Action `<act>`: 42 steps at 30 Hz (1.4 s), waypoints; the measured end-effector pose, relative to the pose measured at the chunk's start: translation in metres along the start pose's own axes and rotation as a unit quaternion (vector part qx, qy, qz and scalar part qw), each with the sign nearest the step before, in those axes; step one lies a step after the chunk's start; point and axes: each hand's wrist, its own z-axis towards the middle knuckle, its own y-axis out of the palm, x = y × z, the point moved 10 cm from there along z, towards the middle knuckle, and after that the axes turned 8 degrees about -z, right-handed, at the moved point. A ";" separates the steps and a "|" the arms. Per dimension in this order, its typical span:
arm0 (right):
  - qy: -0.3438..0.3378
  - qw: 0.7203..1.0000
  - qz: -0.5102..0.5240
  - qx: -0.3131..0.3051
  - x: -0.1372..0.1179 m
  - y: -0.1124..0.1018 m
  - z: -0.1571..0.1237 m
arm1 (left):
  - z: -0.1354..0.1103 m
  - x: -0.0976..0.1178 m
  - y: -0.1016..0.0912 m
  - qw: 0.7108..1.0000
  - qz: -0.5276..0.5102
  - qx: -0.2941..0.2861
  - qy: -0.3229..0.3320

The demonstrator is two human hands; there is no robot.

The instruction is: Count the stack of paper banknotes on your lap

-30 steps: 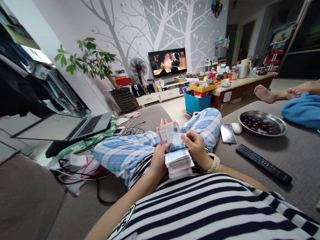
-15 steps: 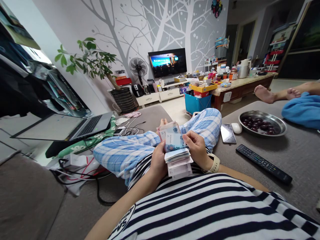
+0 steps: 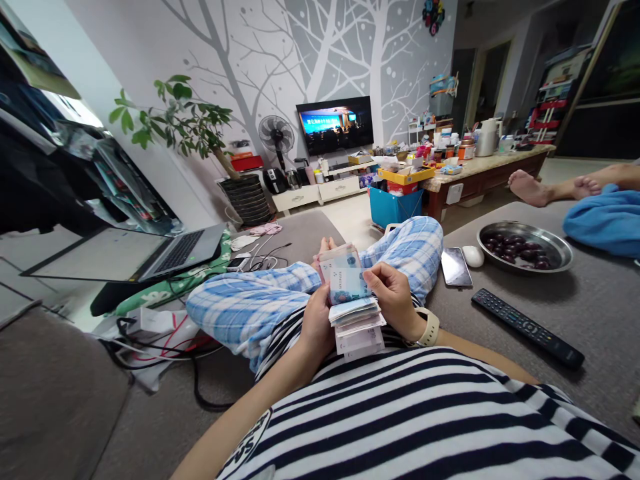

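A folded stack of banknotes [image 3: 349, 287] is held over my lap, bluish and pinkish notes fanned upward and more notes folded down toward my shirt. My left hand [image 3: 316, 320] is closed round the stack's left side, thumb on the front. At the upper right edge of a bluish note, my right hand [image 3: 393, 297] pinches with thumb and forefinger; its other fingers are curled. A pale watch [image 3: 429, 328] is on my right wrist. How many notes there are cannot be made out.
To the right on the grey sofa [image 3: 450, 307] lie a phone [image 3: 457, 267], a white mouse [image 3: 473, 256], a remote control [image 3: 527, 328] and a steel bowl [image 3: 560, 260] of dark round fruit. An open laptop [image 3: 185, 253] and tangled cables [image 3: 200, 373] are on the left. Another person's feet [image 3: 531, 188] rest at far right.
My right hand has shifted very slightly left along the edge of the bluish note. Both hands otherwise keep the same hold on the banknotes.
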 end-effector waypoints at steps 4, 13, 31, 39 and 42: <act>0.007 1.000 0.000 0.004 0.003 -0.001 0.000 | 0.000 0.006 0.000 0.997 0.073 -0.014 0.032; 0.008 1.000 0.007 0.006 0.000 -0.001 -0.001 | -0.002 0.005 0.002 0.998 0.050 -0.025 0.025; 0.010 1.000 0.008 0.016 0.007 -0.003 0.000 | -0.002 -0.006 -0.001 0.998 -0.063 0.002 -0.031; 0.024 1.000 -0.006 0.003 0.010 0.000 0.001 | 0.002 -0.018 -0.002 0.995 -0.078 -0.012 -0.058; 0.025 1.000 -0.015 0.005 0.011 -0.001 0.001 | 0.004 -0.018 -0.006 0.996 -0.071 0.009 -0.048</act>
